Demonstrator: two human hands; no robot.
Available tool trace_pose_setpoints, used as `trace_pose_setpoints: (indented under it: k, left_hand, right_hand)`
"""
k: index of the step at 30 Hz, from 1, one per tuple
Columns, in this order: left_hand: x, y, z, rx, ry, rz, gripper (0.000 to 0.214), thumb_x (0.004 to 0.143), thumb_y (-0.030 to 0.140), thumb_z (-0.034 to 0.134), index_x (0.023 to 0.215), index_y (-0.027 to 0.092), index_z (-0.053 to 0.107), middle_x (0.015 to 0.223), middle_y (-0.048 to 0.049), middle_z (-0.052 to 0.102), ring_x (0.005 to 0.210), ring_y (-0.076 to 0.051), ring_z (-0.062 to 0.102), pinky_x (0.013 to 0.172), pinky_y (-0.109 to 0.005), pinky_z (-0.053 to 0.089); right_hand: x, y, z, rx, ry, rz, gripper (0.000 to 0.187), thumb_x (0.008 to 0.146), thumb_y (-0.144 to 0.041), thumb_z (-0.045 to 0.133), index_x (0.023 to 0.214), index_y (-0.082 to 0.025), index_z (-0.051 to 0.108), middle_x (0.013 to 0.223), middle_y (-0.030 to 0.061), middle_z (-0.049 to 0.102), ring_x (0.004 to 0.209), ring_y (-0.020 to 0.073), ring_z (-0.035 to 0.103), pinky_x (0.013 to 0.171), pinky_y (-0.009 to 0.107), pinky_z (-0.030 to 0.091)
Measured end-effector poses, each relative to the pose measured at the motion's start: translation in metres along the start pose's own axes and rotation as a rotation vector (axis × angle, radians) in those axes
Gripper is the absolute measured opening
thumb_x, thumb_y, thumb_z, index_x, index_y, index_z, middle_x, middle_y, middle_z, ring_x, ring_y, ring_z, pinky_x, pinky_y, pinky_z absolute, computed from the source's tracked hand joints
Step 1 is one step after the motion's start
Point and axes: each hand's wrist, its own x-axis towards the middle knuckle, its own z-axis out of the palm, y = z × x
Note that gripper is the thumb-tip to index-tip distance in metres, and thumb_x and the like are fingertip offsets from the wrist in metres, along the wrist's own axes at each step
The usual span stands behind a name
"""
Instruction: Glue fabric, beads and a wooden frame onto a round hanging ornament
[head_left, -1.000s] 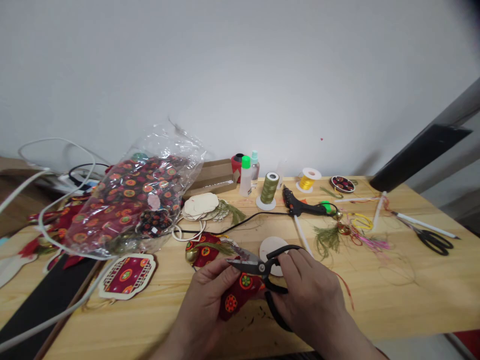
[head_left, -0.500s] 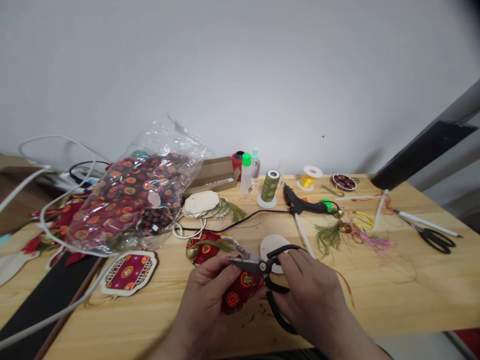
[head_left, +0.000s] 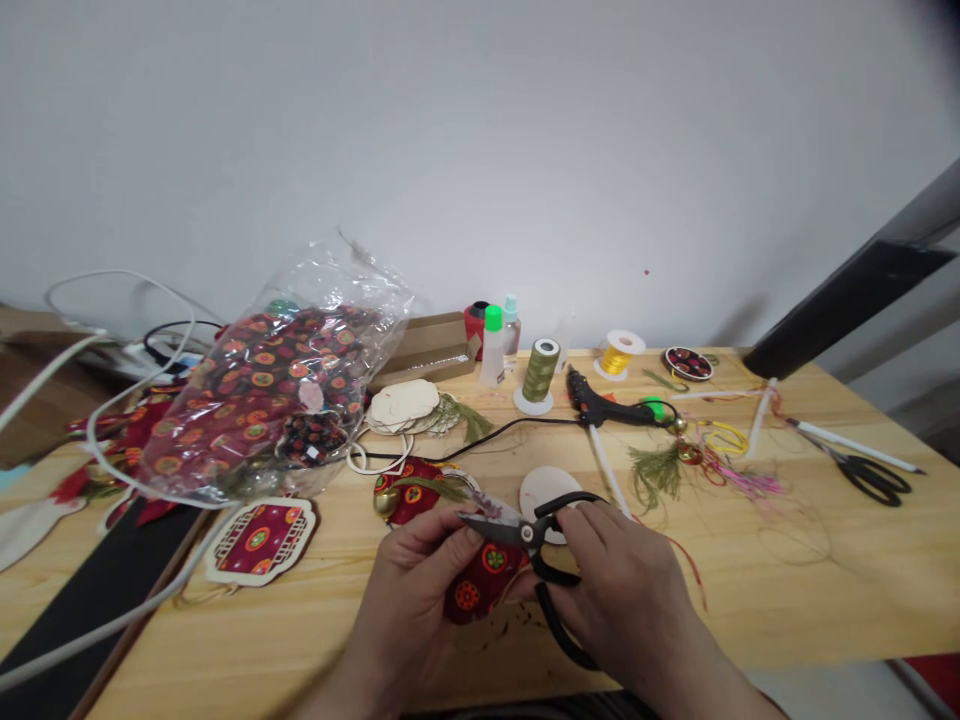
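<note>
My left hand [head_left: 416,580] pinches a piece of dark red patterned fabric [head_left: 480,590] with orange and green flower motifs. Black-handled scissors [head_left: 527,534] are in my right hand [head_left: 622,575], fingers through the loops. Their blades lie across the fabric's upper edge and point at my left thumb. Behind my left hand lies another red patterned piece [head_left: 416,490] with a gold bell [head_left: 387,502] and a green tassel. A pale round disc [head_left: 544,487] lies just beyond the scissors. Dark scraps [head_left: 506,625] are scattered on the table below the fabric.
At left, a clear bag [head_left: 255,390] of patterned fabric stands beside a framed ornament [head_left: 261,540] and a white cable [head_left: 97,440]. Toward the wall are a green thread spool [head_left: 540,375], a glue gun [head_left: 607,407] and bottles [head_left: 493,345]. Second scissors [head_left: 870,478] lie at right.
Almost nothing differs. The view has shifted slightly, and the hands, fabric and scissors hold nearly the same position.
</note>
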Motion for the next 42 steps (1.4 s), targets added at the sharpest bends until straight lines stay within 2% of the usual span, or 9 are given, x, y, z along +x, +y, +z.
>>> trace_pose_setpoints:
  k: [7,11,17,22,27,31,34,37,42]
  left_hand:
    - [0.002,0.0,-0.003,0.078,-0.009,0.125,0.017,0.059,0.025,0.083,0.073,0.018,0.076,0.076,-0.003,0.076,0.07,-0.016,0.069,0.068,-0.023,0.056]
    - [0.003,0.001,-0.004,0.094,-0.027,0.137,0.016,0.059,0.026,0.082,0.072,0.018,0.077,0.075,-0.0027,0.076,0.07,-0.015,0.069,0.067,-0.021,0.055]
    - [0.002,0.001,-0.003,0.072,-0.003,0.103,0.018,0.057,0.025,0.084,0.071,0.017,0.076,0.071,-0.0034,0.076,0.064,-0.016,0.069,0.061,-0.022,0.055]
    - [0.005,0.0,-0.001,0.008,0.103,0.078,0.022,0.05,0.023,0.086,0.068,0.017,0.074,0.063,-0.0009,0.073,0.059,-0.016,0.069,0.059,-0.025,0.056]
    - [0.007,-0.001,-0.001,-0.007,0.14,0.051,0.026,0.047,0.024,0.088,0.067,0.016,0.073,0.061,-0.0017,0.073,0.055,-0.015,0.067,0.054,-0.022,0.054]
    - [0.006,-0.004,-0.004,0.003,0.094,0.055,0.024,0.052,0.025,0.086,0.072,0.017,0.074,0.066,-0.0029,0.074,0.058,-0.014,0.067,0.057,-0.022,0.053]
    - [0.004,-0.002,-0.006,0.002,0.043,0.046,0.021,0.058,0.021,0.083,0.076,0.018,0.074,0.071,-0.0041,0.075,0.064,-0.014,0.068,0.063,-0.023,0.053]
    - [0.001,0.003,-0.006,-0.02,-0.042,0.008,0.029,0.058,0.016,0.08,0.086,0.019,0.075,0.089,-0.008,0.076,0.078,-0.02,0.07,0.069,-0.027,0.053]
    - [0.001,0.008,-0.007,-0.092,-0.182,-0.058,0.043,0.063,0.037,0.076,0.1,0.017,0.073,0.108,-0.0141,0.072,0.099,-0.029,0.065,0.082,-0.037,0.051]
  right_hand:
    - [-0.001,0.0,0.001,0.045,-0.014,0.024,0.008,0.07,-0.015,0.048,0.073,-0.019,0.055,0.065,0.0039,0.061,0.059,0.0205,0.055,0.052,0.03,0.034]
    - [-0.002,-0.001,0.003,0.091,-0.028,0.044,0.001,0.072,-0.019,0.053,0.072,-0.019,0.053,0.065,0.0029,0.061,0.058,0.0188,0.054,0.052,0.028,0.031]
    - [-0.003,-0.002,0.003,0.169,-0.051,0.087,0.01,0.076,-0.025,0.059,0.07,-0.018,0.054,0.063,0.0021,0.06,0.054,0.0165,0.053,0.05,0.027,0.028]
    - [0.003,0.004,-0.003,0.431,-0.21,0.365,0.026,0.073,-0.035,0.066,0.061,-0.02,0.049,0.051,-0.0041,0.049,0.046,0.0111,0.041,0.045,0.023,0.026]
    - [0.012,0.008,0.001,0.946,-0.266,0.591,0.032,0.067,-0.047,0.07,0.073,-0.019,0.056,0.063,-0.0023,0.054,0.054,0.0115,0.047,0.049,0.022,0.037]
    - [0.013,0.004,0.01,1.161,-0.293,0.63,0.029,0.066,-0.038,0.072,0.071,-0.019,0.05,0.074,0.0011,0.061,0.062,0.0124,0.052,0.055,0.023,0.043]
    - [0.012,0.0,0.014,1.165,-0.27,0.629,0.021,0.072,-0.031,0.066,0.07,-0.019,0.048,0.066,-0.0019,0.055,0.058,0.0109,0.049,0.052,0.022,0.041]
    - [0.015,-0.001,0.011,1.151,-0.244,0.605,0.018,0.073,-0.029,0.063,0.07,-0.02,0.048,0.064,-0.0031,0.051,0.057,0.0109,0.047,0.052,0.022,0.041]
    - [0.022,0.001,0.0,1.086,-0.259,0.549,0.008,0.074,-0.024,0.059,0.072,-0.019,0.052,0.07,-0.0014,0.052,0.063,0.012,0.05,0.056,0.023,0.043]
